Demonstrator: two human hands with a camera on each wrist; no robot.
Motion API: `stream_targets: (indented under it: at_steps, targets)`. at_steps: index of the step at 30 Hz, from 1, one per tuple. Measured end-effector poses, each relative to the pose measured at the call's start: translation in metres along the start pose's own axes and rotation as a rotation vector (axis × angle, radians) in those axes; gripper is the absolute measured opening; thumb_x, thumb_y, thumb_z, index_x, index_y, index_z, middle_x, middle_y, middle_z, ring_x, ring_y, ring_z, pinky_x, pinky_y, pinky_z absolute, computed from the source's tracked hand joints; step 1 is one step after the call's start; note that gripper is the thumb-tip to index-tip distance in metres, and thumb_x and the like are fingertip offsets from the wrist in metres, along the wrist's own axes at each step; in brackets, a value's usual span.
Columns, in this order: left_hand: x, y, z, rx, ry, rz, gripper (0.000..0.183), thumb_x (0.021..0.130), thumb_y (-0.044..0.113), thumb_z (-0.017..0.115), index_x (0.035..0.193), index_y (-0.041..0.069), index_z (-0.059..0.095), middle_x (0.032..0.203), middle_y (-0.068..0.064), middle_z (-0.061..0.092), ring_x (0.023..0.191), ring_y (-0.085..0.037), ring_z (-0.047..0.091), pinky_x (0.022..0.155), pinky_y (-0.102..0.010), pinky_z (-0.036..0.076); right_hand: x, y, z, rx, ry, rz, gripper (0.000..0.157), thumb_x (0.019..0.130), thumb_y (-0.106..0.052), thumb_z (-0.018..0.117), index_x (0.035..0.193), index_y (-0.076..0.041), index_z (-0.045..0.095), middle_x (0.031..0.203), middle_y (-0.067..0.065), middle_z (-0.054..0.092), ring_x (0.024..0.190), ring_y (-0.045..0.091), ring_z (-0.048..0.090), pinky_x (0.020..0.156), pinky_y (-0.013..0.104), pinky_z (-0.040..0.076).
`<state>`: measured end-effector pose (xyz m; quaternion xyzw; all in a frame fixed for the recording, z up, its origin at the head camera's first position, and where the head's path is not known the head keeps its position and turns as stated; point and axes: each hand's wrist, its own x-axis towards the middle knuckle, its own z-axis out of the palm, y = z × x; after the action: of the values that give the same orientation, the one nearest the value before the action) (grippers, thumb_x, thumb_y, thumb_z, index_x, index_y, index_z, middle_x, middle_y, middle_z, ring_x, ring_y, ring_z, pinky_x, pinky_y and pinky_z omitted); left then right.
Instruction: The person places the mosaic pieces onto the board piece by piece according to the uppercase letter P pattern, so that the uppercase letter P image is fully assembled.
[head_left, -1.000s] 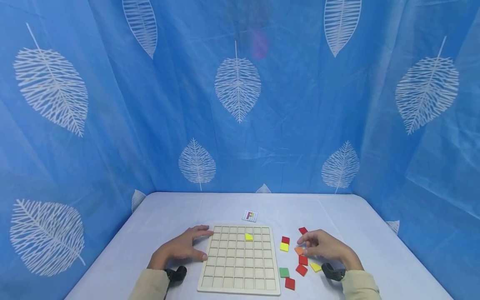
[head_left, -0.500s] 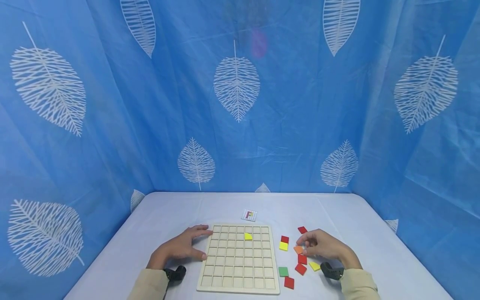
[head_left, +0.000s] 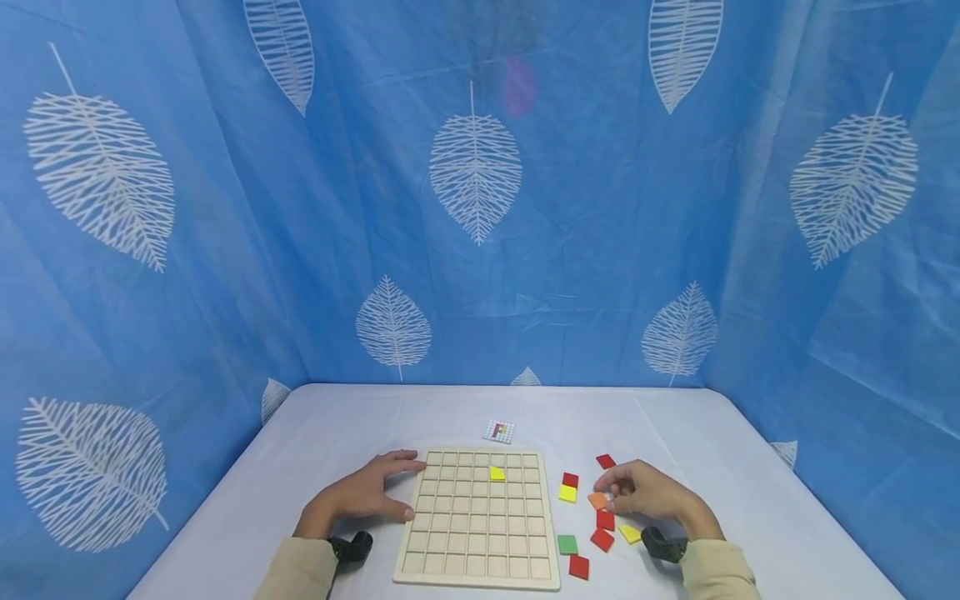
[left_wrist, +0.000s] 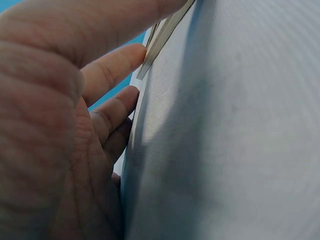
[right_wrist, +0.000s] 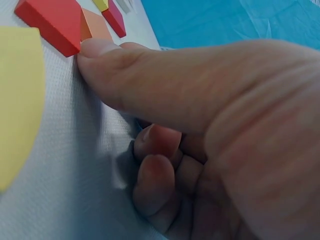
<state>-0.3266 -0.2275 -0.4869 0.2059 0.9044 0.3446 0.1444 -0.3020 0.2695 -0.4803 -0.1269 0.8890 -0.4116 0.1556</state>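
Here | right grip [head_left: 648,492] | orange tile [head_left: 597,501] between thumb and fingertips

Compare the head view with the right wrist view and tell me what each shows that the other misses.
Only the head view: the left hand and the green tile.

Only the right wrist view: the palm side of the right hand, with two curled fingertips below the thumb.

Both: the right hand's thumb at the orange tile, the red tile next to it, and the curved-edge yellow tile.
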Motion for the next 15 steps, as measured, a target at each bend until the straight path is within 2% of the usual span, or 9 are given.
stream_targets:
  at_steps: [8,15]
  targets:
    - [-0.0030,0.0053,-0.0017,-0.015,-0.013,0.018,0.083,0.073,0.046,0.085,0.147,0.026,0.053,0.163,-0.011,0.032,0.151,-0.045,0.021,0.115,-0.074,0.017,-0.0010,-0.0013,0.0009,-0.036,0.009,0.011,0.024,0.082,-0.017,0.082,0.105,-0.013,0.075,0.078,0.001,0.057,0.078,0.017,0.052,0.067,0.025,0.042]
    - [-0.0033,0.0049,-0.0004,-0.012,-0.006,0.001,0.083,0.072,0.047,0.085,0.146,0.027,0.054,0.162,-0.010,0.033,0.151,-0.044,0.021,0.115,-0.074,0.016,-0.0016,-0.0007,0.0007,-0.044,0.010,-0.007,0.024,0.082,-0.018,0.082,0.105,-0.013,0.075,0.079,0.001,0.056,0.079,0.018,0.052,0.068,0.026,0.043]
